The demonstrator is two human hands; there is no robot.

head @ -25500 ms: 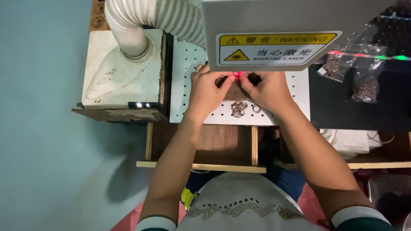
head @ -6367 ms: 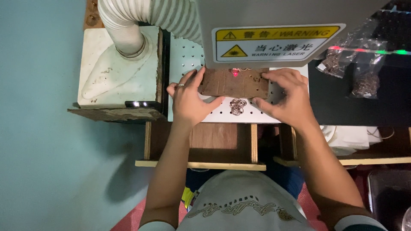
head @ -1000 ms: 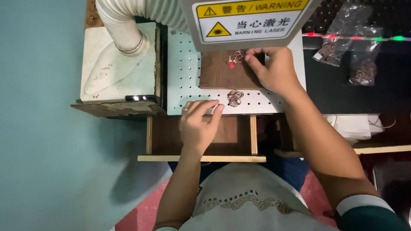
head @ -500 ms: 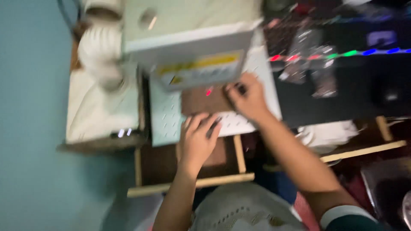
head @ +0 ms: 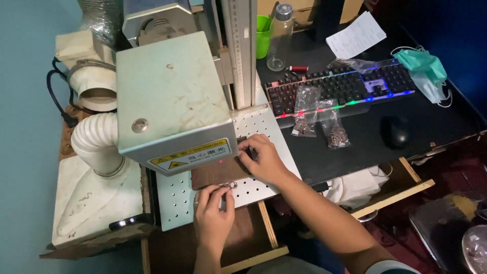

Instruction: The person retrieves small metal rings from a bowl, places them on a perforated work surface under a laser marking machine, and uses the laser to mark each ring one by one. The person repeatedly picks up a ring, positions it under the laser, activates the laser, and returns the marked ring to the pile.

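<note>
A: Ring lying on the perforated plate, near edge of the brown board, just beyond left hand fingertips; touching, maybe pinching, cannot tell.
B: Right hand?
A: Farther, reaching in from the right, fingers curled together at the board's right end under the laser head. Left nearer.
B: Room?
A: Tight far side under the head; plate edge close on the near side.

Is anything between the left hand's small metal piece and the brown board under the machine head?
Nothing visible. The left hand pinches the small metal piece right at the brown board near edge; the right hand rests farther back, beside the machine head.
</note>
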